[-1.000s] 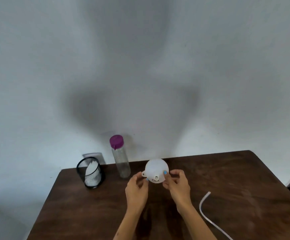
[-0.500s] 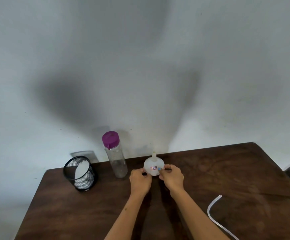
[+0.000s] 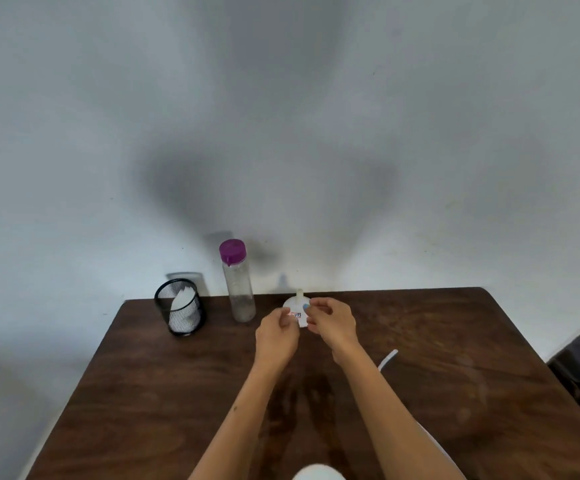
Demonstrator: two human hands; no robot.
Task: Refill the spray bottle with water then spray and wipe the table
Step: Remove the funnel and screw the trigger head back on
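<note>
Both hands pinch the white funnel (image 3: 297, 308) above the table (image 3: 455, 358): left hand (image 3: 276, 332) and right hand (image 3: 332, 320) with fingers curled, forearms stretched forward; its spout points up, axis upright, right of the bottle (image 3: 238, 285).

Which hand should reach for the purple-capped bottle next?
Left. The left hand sits nearer the bottle, which stands to its left; the right hand would have to cross over the funnel.
</note>
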